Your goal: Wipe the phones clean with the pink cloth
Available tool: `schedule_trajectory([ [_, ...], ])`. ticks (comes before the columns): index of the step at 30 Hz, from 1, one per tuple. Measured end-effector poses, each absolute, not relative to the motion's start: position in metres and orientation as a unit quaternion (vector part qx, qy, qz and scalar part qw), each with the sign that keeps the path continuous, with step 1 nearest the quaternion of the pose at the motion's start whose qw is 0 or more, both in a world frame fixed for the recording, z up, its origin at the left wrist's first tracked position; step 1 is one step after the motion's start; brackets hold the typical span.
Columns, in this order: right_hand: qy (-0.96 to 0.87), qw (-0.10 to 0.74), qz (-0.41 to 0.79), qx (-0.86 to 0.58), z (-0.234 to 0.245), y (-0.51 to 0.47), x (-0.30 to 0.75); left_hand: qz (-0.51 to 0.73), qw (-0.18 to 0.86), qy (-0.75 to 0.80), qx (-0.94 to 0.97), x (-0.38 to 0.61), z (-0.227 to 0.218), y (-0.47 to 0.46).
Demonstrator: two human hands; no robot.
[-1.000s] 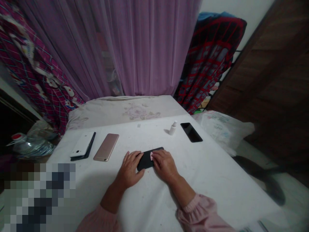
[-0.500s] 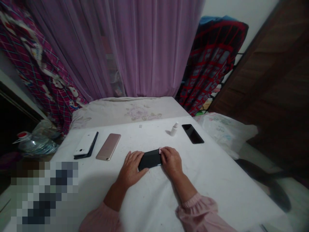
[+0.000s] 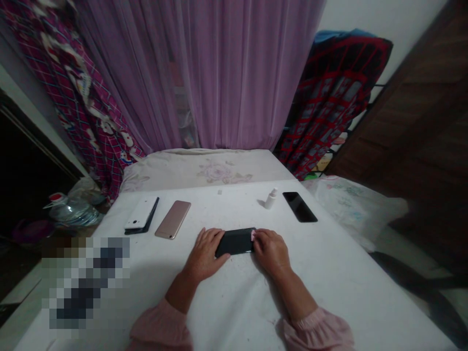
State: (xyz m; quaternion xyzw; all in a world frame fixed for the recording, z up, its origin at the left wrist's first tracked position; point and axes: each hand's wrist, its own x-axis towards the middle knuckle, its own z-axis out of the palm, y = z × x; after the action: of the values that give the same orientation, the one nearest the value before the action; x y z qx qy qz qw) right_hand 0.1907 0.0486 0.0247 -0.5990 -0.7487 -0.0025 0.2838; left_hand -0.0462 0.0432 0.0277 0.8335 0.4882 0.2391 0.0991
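Observation:
A dark smartphone [image 3: 236,243] lies on the white-covered table, its glossy black face up and its long side running left to right. My left hand [image 3: 205,253] grips its left end, fingers on the far edge and thumb on the near edge. At the phone's right end, my right hand [image 3: 273,251] is closed, pinching a small pink cloth [image 3: 253,235] against the screen near the far corner. Most of that cloth is hidden under the fingers.
Left of my hands lie a rose-gold phone [image 3: 173,220] and a white phone [image 3: 139,214] stacked on a dark one. Behind my right hand stand a small white spray bottle [image 3: 271,199] and another black phone [image 3: 300,206]. A plastic bag [image 3: 351,204] hangs beyond the table's right edge.
The whole view has shifted, so everything on the table appears farther right. My right hand has slid slightly with the pink cloth at the phone's right end; my left hand keeps its grip.

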Motion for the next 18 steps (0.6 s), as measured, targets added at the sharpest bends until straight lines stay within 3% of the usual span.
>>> schedule_trajectory([
  [18,-0.736,0.284,0.019,-0.614,0.027,0.068,0.185,0.236,0.113,0.476,0.84,-0.05,0.024,0.046],
])
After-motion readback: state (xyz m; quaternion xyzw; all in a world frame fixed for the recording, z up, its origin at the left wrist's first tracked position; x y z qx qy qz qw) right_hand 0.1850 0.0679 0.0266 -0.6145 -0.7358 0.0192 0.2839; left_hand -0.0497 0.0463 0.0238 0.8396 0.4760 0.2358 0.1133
